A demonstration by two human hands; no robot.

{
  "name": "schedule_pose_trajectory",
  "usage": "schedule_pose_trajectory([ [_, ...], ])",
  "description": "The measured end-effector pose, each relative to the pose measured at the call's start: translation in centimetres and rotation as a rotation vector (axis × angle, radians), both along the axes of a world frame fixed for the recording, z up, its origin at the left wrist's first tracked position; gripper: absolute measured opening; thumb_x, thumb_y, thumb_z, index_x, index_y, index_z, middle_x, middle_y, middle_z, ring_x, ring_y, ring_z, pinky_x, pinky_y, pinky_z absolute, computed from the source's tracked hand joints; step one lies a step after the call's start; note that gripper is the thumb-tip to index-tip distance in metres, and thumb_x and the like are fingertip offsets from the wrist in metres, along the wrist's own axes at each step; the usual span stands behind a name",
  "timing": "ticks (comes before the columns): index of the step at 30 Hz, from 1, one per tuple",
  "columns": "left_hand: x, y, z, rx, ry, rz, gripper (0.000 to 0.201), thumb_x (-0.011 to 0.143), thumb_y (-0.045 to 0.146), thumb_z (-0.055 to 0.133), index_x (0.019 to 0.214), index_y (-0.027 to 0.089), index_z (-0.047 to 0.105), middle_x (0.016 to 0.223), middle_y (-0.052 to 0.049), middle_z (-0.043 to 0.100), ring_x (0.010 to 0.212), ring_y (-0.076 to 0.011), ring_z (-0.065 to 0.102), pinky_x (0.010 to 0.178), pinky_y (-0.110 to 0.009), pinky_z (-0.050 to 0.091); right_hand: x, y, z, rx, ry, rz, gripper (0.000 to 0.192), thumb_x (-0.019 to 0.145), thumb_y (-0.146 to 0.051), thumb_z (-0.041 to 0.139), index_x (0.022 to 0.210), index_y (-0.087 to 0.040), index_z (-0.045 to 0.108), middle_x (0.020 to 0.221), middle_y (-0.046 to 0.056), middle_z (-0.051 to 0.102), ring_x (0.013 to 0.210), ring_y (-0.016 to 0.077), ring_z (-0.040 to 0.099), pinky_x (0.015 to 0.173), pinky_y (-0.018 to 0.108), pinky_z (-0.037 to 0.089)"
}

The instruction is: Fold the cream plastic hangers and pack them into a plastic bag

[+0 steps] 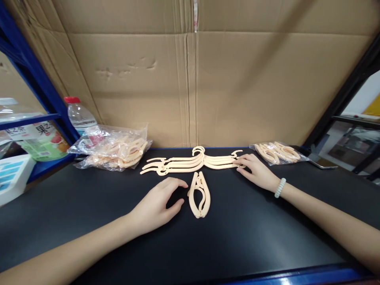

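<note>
A folded cream plastic clothes hanger (193, 202) lies on the table, hook end away from me. Just left of it is my left hand (158, 204), thumb and fingers curved apart with nothing between them. Behind the folded hanger, several unfolded clothes hangers (184, 164) of the same kind lie stacked, arms spread to both sides and hooks pointing at the cardboard. My right hand (257, 170), with a pale beaded bracelet (280, 187) at the wrist, pinches the right end of this stack. Its fingertips partly cover that end.
Clear plastic bags of folded hangers lie at the back left (118, 150) and back right (277, 152) of the black table (237, 237). A red-capped bottle (78, 113) and a white slotted holder (16, 178) stand left. Cardboard (252, 79) walls off the back; blue frame posts (35, 71) rise at left.
</note>
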State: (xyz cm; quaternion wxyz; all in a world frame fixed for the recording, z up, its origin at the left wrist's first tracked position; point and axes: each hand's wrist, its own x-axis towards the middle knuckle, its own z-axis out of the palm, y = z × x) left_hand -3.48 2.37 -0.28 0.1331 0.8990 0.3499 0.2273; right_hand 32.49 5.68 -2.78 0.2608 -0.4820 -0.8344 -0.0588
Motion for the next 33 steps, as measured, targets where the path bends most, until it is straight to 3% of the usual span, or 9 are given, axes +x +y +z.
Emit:
schedule_pose_trajectory([
  [17,0.1,0.0,0.0,-0.002,0.008,0.007,0.027,0.086,0.022,0.050,0.113,0.021,0.053,0.113,-0.006,0.062,0.104,-0.0211,0.060,0.092,-0.035,0.048,0.0,0.3,-0.2,-0.003,0.023,0.029,0.022,0.092,-0.026,0.051,0.106,-0.019,0.066,0.098,0.011,0.065,0.092,0.0259,0.054,0.083,0.044,0.048],
  [25,0.2,-0.2,0.2,-0.026,-0.029,0.007,0.025,0.087,0.022,0.050,0.112,0.022,0.054,0.111,-0.005,0.063,0.102,-0.0204,0.060,0.092,-0.033,0.047,-0.4,-0.1,0.2,-0.021,0.060,0.070,0.017,0.092,-0.029,0.052,0.088,-0.020,0.066,0.090,0.009,0.064,0.088,0.0237,0.053,0.078,0.040,0.048],
  [33,0.1,-0.3,0.1,-0.051,-0.055,-0.007,0.023,0.086,0.021,0.050,0.108,0.021,0.055,0.108,-0.004,0.064,0.101,-0.0196,0.061,0.090,-0.031,0.047,-1.2,-0.8,1.1,-0.022,0.116,0.100,0.016,0.091,-0.030,0.052,0.084,-0.020,0.063,0.082,0.006,0.065,0.078,0.0203,0.057,0.072,0.035,0.048],
])
